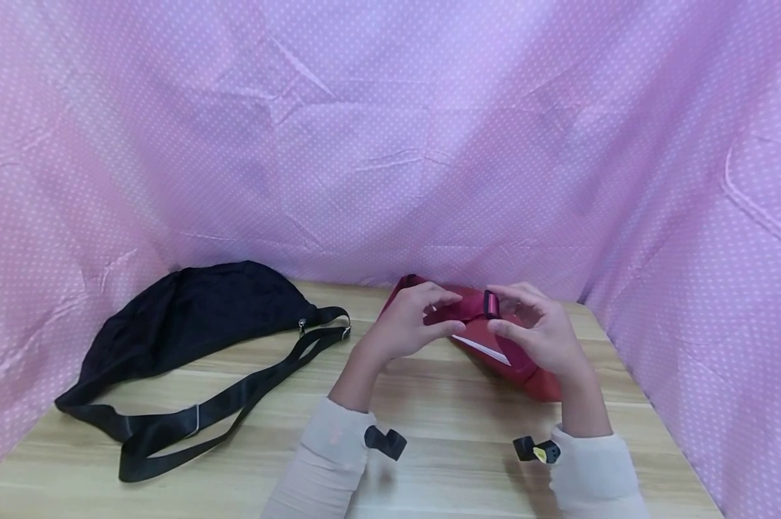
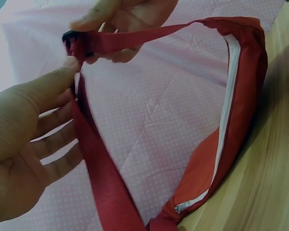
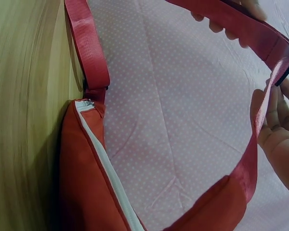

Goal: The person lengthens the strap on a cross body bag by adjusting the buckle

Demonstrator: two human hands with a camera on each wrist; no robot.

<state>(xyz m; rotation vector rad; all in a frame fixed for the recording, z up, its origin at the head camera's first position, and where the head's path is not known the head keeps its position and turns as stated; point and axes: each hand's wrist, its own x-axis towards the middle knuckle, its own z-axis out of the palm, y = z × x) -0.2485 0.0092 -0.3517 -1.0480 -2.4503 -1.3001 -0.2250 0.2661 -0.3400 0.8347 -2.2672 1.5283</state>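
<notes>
A red waist bag with a white zipper stands on the table, its red strap lifted into a loop. My left hand pinches the strap, thumb on one side and fingers behind it, close to a black slider buckle. Facing it, my right hand grips that buckle between thumb and fingers. In the right wrist view, the strap passes through the buckle beside the right hand. A metal zipper pull shows at one end of the bag.
On the left of the wooden table lies a black waist bag, its black strap looped toward the front. Pink dotted cloth hangs at the back and both sides.
</notes>
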